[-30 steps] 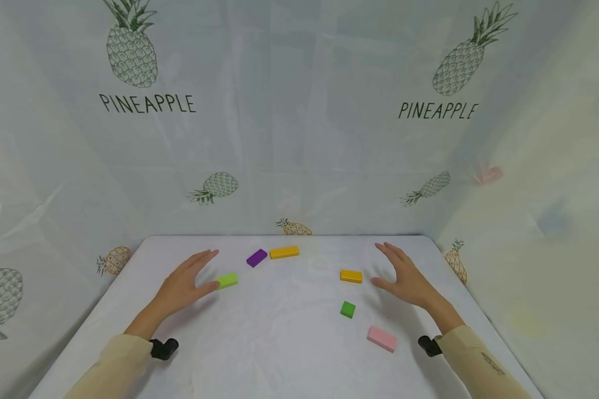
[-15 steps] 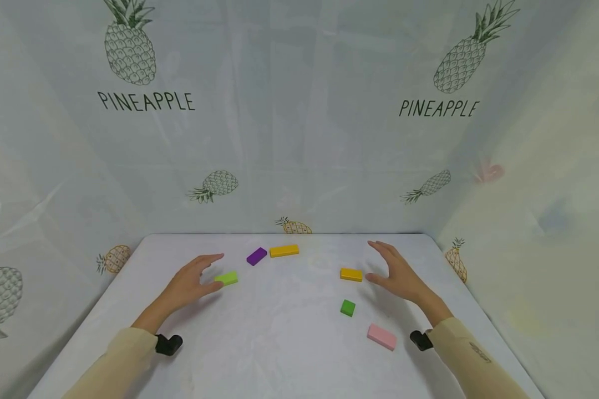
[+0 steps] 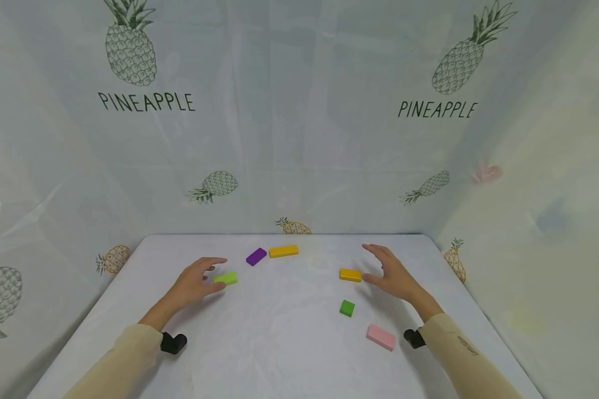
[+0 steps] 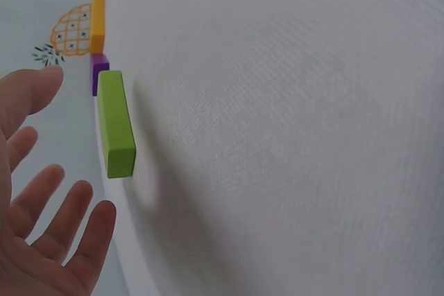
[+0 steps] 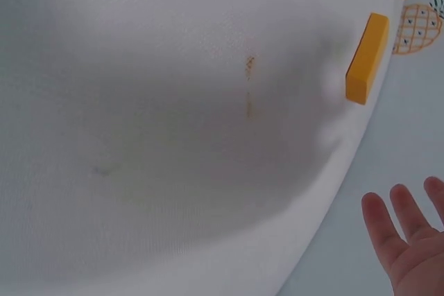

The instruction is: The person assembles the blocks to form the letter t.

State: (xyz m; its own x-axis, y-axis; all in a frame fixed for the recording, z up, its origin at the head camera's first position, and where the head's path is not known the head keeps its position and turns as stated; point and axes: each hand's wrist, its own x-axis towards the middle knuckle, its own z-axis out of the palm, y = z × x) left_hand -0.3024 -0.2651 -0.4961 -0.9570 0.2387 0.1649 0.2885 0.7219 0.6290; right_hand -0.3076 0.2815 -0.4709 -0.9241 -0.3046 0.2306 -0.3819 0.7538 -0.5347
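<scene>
My left hand (image 3: 192,285) is held over the table's left side with fingers spread and nothing in it. Its thumb overlaps the near end of a lime green block (image 3: 226,278) in the head view; the left wrist view shows that block (image 4: 116,124) beside the fingers. Over the right side, my right hand (image 3: 395,279) is also empty, thumb and fingers apart. The tip of its thumb lies right at the right end of a short orange-yellow block (image 3: 350,275). In the right wrist view this block (image 5: 368,59) stands beyond the fingertips.
A purple block (image 3: 256,256) and a longer yellow block (image 3: 283,251) lie near the back edge. Toward the right front are a small green block (image 3: 346,308) and a pink block (image 3: 381,337). A pineapple-print curtain (image 3: 299,138) hangs behind the white table (image 3: 279,343).
Both hands have drifted inward, the left one to the right toward the lime green block, the right one to the left toward the short orange-yellow block. The blocks stay where they were.
</scene>
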